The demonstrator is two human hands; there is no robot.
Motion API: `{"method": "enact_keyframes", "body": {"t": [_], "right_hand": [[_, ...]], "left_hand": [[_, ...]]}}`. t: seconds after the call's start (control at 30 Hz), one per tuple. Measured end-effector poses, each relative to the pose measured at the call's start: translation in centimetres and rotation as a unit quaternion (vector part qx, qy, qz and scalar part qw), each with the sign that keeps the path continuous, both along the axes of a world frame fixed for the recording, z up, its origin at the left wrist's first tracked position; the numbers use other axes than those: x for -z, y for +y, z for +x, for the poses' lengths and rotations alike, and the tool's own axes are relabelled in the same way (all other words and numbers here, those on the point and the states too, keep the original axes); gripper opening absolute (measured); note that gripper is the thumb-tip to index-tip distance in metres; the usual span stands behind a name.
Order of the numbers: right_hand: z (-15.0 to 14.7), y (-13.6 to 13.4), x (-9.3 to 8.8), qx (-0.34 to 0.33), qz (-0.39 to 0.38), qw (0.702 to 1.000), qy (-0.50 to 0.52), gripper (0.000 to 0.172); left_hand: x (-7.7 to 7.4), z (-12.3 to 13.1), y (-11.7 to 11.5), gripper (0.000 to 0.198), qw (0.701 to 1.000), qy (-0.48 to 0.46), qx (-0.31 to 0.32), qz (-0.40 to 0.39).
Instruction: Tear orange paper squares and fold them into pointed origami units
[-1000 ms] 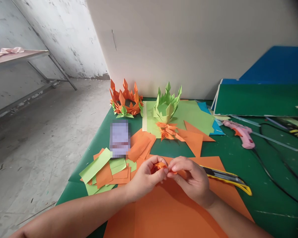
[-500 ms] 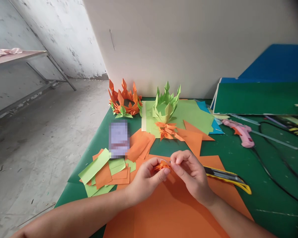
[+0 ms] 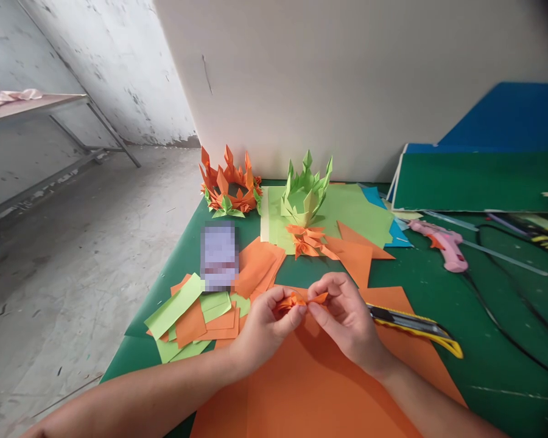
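Between my hands, above a large orange paper sheet [image 3: 301, 383], is a small folded orange paper piece [image 3: 296, 300]. My left hand [image 3: 270, 316] pinches its left part between thumb and fingers. My right hand [image 3: 344, 316] grips a pointed orange flap on its right side, thumb and forefinger closed on it. The fingers hide part of the folds. Just right of my right hand, a yellow utility knife [image 3: 415, 327] lies on the orange sheet. Beyond my hands, several folded orange paper pieces [image 3: 305, 239] sit in a cluster.
At the back stand an orange paper crown [image 3: 231, 182] and a green paper crown [image 3: 307, 190]. Cut paper strips [image 3: 178, 316] and a phone-like pixelated object [image 3: 220, 255] lie left. A pink glue gun [image 3: 442, 243] with its cord is right. The green table's left edge drops to the floor.
My right hand has shifted slightly left and up, and its fingers now hold a pointed orange flap that shows plainly. The left hand stays nearly in place, turned slightly.
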State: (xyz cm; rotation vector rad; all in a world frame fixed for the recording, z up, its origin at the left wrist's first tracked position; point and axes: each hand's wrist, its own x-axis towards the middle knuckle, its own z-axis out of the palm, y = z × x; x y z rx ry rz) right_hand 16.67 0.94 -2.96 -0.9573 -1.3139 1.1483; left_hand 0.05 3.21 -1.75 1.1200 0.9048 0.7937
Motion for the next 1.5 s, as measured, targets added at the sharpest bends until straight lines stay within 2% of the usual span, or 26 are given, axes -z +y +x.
{"method": "enact_keyframes", "body": {"t": [0.13, 0.27, 0.43, 0.53, 0.8, 0.97, 1.1, 1.23, 1.33, 1.5], "right_hand": [[-0.1, 0.1, 0.1, 0.012, -0.001, 1.000, 0.010, 0.015], [-0.1, 0.1, -0.2, 0.016, -0.004, 0.999, -0.037, 0.012], [0.0, -0.1, -0.6, -0.010, 0.016, 0.995, -0.101, 0.023], [0.0, -0.1, -0.7, -0.008, 0.025, 0.992, -0.125, 0.020], [0.0, 0.2, -0.2, -0.014, 0.019, 0.997, -0.079, 0.006], [0.3, 0.3, 0.1, -0.016, 0.000, 0.998, -0.067, 0.007], [0.4, 0.5, 0.3, -0.004, 0.002, 0.997, -0.077, 0.007], [0.4, 0.5, 0.1, -0.003, 0.003, 0.997, -0.079, 0.007], [0.5, 0.5, -0.2, -0.022, -0.016, 0.998, -0.057, 0.005], [0.5, 0.7, -0.8, -0.011, -0.109, 0.994, -0.018, 0.015]], "left_hand": [[0.0, 0.2, 0.0, 0.026, 0.999, -0.040, -0.015, -0.012], [0.0, 0.2, 0.1, 0.024, 0.997, -0.062, -0.045, 0.000], [-0.2, 0.1, 0.2, 0.018, 0.999, -0.039, -0.025, 0.021], [-0.4, 0.1, 0.2, 0.017, 0.999, -0.027, -0.020, 0.030], [-0.8, 0.2, 0.3, 0.019, 0.998, -0.065, -0.004, -0.025], [-0.8, 0.2, 0.5, 0.021, 0.996, -0.072, -0.003, -0.043], [-0.6, 0.2, 0.3, 0.025, 0.995, -0.083, -0.024, -0.039], [-0.3, 0.1, 0.3, 0.038, 0.995, -0.073, -0.051, -0.053], [-0.3, 0.1, 0.5, 0.038, 0.994, -0.078, -0.060, -0.057], [-0.6, 0.2, 0.7, 0.031, 0.995, -0.083, -0.035, -0.039]]}}
